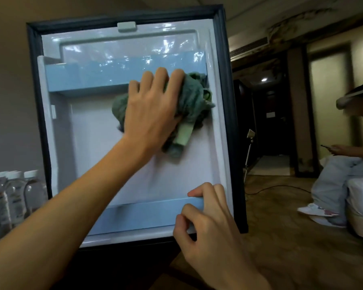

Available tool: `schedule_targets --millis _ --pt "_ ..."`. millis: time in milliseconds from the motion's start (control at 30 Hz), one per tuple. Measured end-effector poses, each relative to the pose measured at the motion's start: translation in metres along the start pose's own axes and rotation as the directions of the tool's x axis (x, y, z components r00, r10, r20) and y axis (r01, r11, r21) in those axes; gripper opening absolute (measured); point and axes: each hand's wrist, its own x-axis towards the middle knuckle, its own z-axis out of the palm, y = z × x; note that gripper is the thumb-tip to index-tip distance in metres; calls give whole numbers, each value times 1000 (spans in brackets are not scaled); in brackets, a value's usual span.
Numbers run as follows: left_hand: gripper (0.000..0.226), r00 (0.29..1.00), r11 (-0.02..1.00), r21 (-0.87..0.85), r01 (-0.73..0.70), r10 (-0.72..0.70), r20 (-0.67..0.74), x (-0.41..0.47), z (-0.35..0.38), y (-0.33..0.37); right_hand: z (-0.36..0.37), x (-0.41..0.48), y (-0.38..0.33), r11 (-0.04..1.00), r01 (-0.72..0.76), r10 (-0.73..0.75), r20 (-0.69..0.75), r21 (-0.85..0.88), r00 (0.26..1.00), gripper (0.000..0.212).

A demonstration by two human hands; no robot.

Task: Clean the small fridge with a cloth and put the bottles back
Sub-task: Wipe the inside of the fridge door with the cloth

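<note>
The small fridge's door (96,143) stands open with its white inner panel facing me, framed by a dark seal. My left hand (151,109) lies flat on a bunched green cloth (192,97) and presses it against the panel, just below the right end of the upper blue door shelf (82,76). My right hand (210,222) grips the right end of the lower blue door shelf (143,216), thumb in front and fingers behind the rail. Several clear water bottles (15,191) with white caps stand at the far left, beside the door. Both door shelves hold nothing.
A person (344,164) sits at the right looking at a phone, feet on the wooden floor. A cable (277,188) runs across the floor behind the door, near a thin stand (249,143). A dark hallway opens beyond.
</note>
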Motion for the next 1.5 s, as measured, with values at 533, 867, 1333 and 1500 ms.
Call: schedule_targets --millis 533,867,1333,1500 --pt "30 743 711 -596 -375 615 266 -95 -47 -50 -8 -5 6 999 48 -47 38 -18 998 29" --pt "55 718 901 -247 -357 434 545 -114 -87 -103 -7 -8 10 990 127 -128 -10 -60 992 31" --pt "51 942 937 -98 335 -332 42 -51 -44 -49 -4 -10 -2 990 138 -139 -90 -8 986 28" --pt "49 995 964 -264 -16 40 86 -12 -33 20 -5 -10 1 994 104 -104 -8 -26 995 26"
